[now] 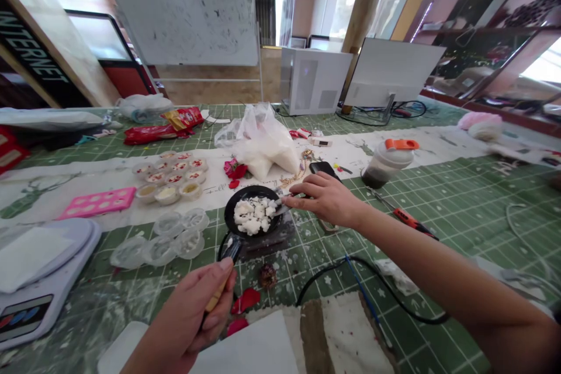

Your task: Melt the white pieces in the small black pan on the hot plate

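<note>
My left hand (193, 310) is closed round the wood-coloured grip of a small black frying pan (229, 210). White crumbly chunks (254, 215) lie in the pan, which sits over a dark base, partly hidden beneath it. Reaching in from the right, my right hand (328, 198) pinches a thin greyish utensil (280, 205) at the pan's right rim. Its tip is among the chunks, and its exact kind is hard to make out. A black phone-like object (323, 169) lies just behind the right hand.
Clear cups (169, 225), filled cups (167, 194), a pink mould (97, 203) and a kitchen scale (83, 257) stand left. Behind the pan is a bag of white material (267, 149). On the right are an orange-lidded shaker (388, 163), a screwdriver (407, 219) and a black cable (372, 266).
</note>
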The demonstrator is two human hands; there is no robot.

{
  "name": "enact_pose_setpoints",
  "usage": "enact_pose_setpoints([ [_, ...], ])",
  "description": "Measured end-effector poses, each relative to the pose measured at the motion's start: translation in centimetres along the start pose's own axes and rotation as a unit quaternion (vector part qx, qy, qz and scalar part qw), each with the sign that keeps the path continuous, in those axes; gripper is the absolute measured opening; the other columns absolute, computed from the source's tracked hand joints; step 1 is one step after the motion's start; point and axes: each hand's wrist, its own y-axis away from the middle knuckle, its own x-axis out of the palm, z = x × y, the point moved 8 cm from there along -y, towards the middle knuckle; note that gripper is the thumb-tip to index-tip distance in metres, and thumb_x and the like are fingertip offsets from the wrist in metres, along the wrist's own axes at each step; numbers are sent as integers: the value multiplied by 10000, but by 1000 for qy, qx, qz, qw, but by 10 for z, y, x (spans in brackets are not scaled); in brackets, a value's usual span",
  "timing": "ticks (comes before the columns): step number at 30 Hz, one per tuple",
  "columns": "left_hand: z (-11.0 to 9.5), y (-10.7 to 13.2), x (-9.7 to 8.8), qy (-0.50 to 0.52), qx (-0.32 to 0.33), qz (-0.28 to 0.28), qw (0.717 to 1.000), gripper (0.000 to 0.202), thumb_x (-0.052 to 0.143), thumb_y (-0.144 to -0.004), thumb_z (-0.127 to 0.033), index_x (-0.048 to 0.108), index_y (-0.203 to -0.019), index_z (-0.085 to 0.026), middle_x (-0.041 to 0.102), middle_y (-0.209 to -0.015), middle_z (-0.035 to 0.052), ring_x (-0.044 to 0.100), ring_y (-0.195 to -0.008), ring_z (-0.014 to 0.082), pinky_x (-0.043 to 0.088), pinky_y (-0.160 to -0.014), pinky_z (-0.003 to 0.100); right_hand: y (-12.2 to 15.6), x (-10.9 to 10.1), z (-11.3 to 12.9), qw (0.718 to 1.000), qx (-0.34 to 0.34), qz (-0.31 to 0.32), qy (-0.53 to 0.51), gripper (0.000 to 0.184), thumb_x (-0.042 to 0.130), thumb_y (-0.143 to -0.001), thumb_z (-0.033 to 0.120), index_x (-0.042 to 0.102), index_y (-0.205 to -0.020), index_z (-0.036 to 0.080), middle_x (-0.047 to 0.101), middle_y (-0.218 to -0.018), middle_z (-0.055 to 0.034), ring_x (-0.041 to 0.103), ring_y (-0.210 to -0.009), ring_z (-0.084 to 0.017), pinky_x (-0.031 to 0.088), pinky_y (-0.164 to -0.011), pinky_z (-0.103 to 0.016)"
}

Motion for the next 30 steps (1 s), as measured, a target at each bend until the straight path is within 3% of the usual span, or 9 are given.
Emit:
enact_pose_setpoints([
  [10,-1,2,-3,20,-6,2,1000,345,440,-746,-489,410,-604,-176,256,-351,-104,104,-279,-5,69,-269,115,15,-8,-17,999,18,16,-28,376,389,-814,175,476,-1156,307,535,-1100,-25,432,-920,-174,320,-758,-330],
  [15,-5,5,0,35,0,27,999,335,403,-775,-468,401,-608,-177,253,-347,-103,103,-272,-3,80,-270,116,15,-14,-32,979,133,-42,-151,319,353,-846,243,500,-1129,233,586,-972,-47,502,-841,-125,371,-708,-253],
  [20,-11,10,-1,57,19,26,998,340,383,-784,-461,388,-595,-178,241,-347,-101,112,-261,-1,92,-272,124,10,6,-48,950,256,-10,-181,292,352,-840,357,546,-1029,246,623,-931,-27,547,-811,-137,373,-661,-239],
  [25,-15,12,-11,56,35,-12,998,344,406,-771,-464,391,-583,-176,231,-342,-101,95,-265,-4,85,-271,120,-9,23,-48,962,247,56,-99,352,323,-826,456,581,-813,217,631,-748,-25,539,-681,-141,277,-539,-231],
  [30,-12,11,-20,33,25,-43,998,358,421,-757,-484,407,-581,-173,248,-341,-96,106,-272,-3,85,-271,119,-20,24,-37,969,221,64,-86,399,276,-827,500,560,-796,220,628,-738,-17,524,-649,-126,229,-513,-229],
])
